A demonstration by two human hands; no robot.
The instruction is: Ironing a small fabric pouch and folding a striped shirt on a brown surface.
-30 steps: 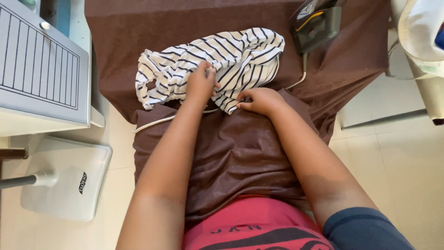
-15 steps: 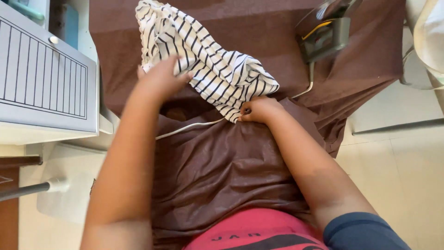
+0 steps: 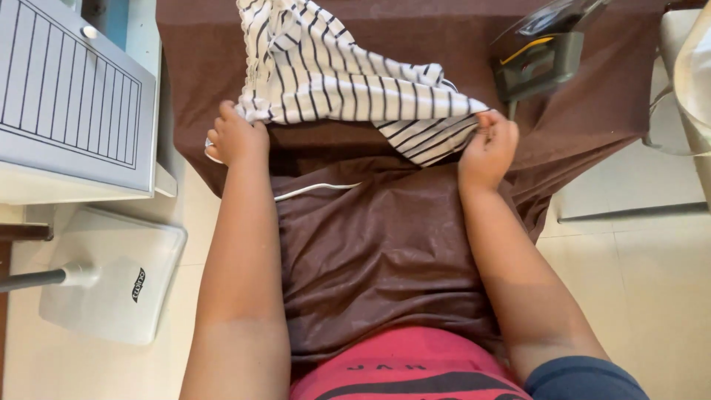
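As we reach forward with both arms, our left hand (image 3: 235, 137) fisted on the striped garment (image 3: 341, 78) edge, our right hand (image 3: 489, 148) pinching its opposite corner, cloth stretched between them, iron (image 3: 537, 59) just beyond our right hand.

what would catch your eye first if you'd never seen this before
The white cloth with dark stripes stands out most, spread across the top centre of the brown-covered surface, with the left hand gripping its near left edge and the right hand pinching its near right corner. Next is the dark iron at the upper right on the same cover, and the white slatted panel at the far left.
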